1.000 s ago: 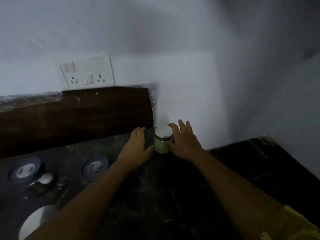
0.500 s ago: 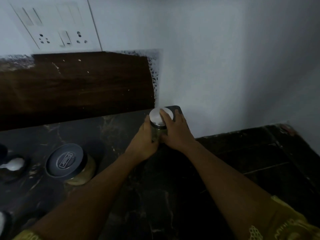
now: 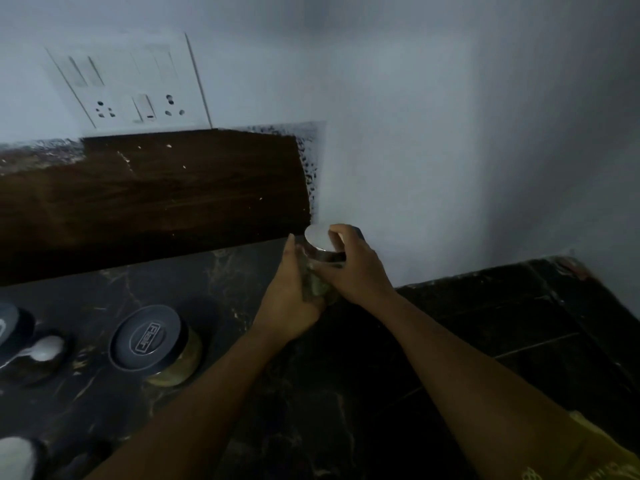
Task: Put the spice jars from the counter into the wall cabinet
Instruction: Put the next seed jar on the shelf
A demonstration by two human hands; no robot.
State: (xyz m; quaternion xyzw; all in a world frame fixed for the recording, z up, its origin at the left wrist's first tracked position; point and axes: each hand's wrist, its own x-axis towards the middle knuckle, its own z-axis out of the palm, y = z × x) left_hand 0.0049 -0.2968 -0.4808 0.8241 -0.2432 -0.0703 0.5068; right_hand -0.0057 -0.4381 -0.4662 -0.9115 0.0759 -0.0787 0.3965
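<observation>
A small glass spice jar (image 3: 320,285) with a shiny silver lid sits between both my hands, near the wall at the back of the dark counter (image 3: 346,393). My left hand (image 3: 289,303) holds its left side, fingers along the glass. My right hand (image 3: 353,268) grips it from the right, fingers curled over the lid's edge. Whether the jar's base still touches the counter is hidden. A larger jar (image 3: 156,344) with a grey lid stands on the counter to the left. The wall cabinet is out of view.
A white switch and socket plate (image 3: 131,88) is on the wall above a dark brown backsplash (image 3: 156,195). More lidded containers (image 3: 33,353) stand along the left edge. A white wall corner rises to the right, and the counter steps back there.
My hands went from flanking the jar to holding it on both sides. The view has moved closer and lower, so the grey-lidded jar now looks larger.
</observation>
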